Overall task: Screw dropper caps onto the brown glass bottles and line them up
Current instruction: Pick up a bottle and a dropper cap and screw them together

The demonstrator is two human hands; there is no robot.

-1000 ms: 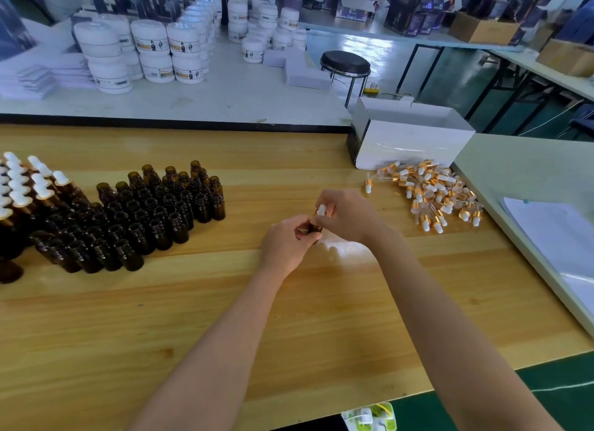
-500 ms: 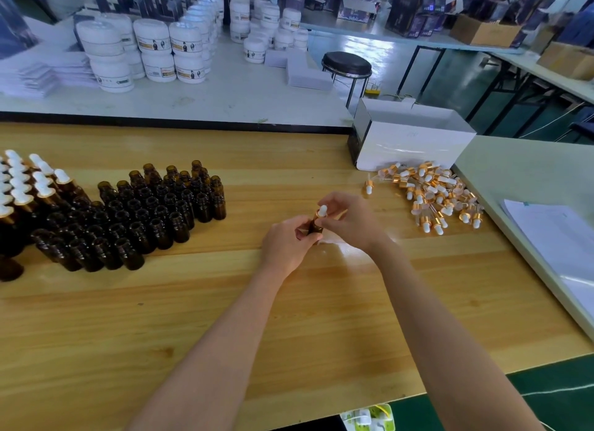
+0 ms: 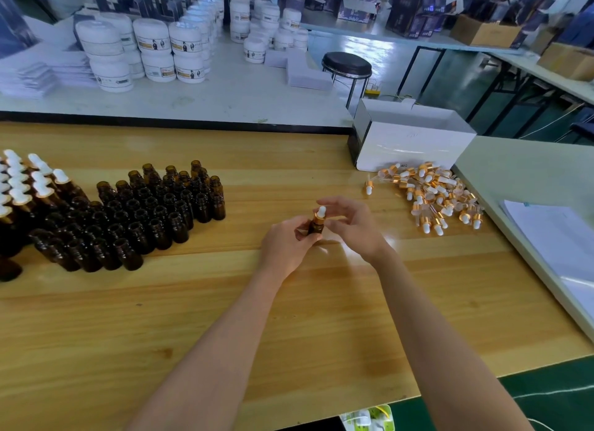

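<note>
A small brown glass bottle (image 3: 315, 228) is held upright above the wooden table (image 3: 289, 318) by my left hand (image 3: 284, 245), whose fingers curl round its body. A dropper cap (image 3: 320, 214) with a white bulb and gold collar sits on its neck. My right hand (image 3: 352, 226) is just right of the cap, fingers spread and loose, with the bulb showing free between them. Several uncapped brown bottles (image 3: 144, 218) stand grouped at the left. Capped bottles (image 3: 22, 186) stand in rows at the far left edge. Loose dropper caps (image 3: 434, 199) lie piled at the right.
A white open box (image 3: 411, 147) stands behind the cap pile, with one stray cap (image 3: 369, 187) to its left. A paper stack (image 3: 553, 240) lies on the grey table to the right. White jars (image 3: 144, 51) and a black stool (image 3: 347, 64) are beyond the table's far edge.
My right hand pinched and turned the cap earlier; now its fingers have spread apart from the cap. The left hand keeps hold of the bottle in the same place.
</note>
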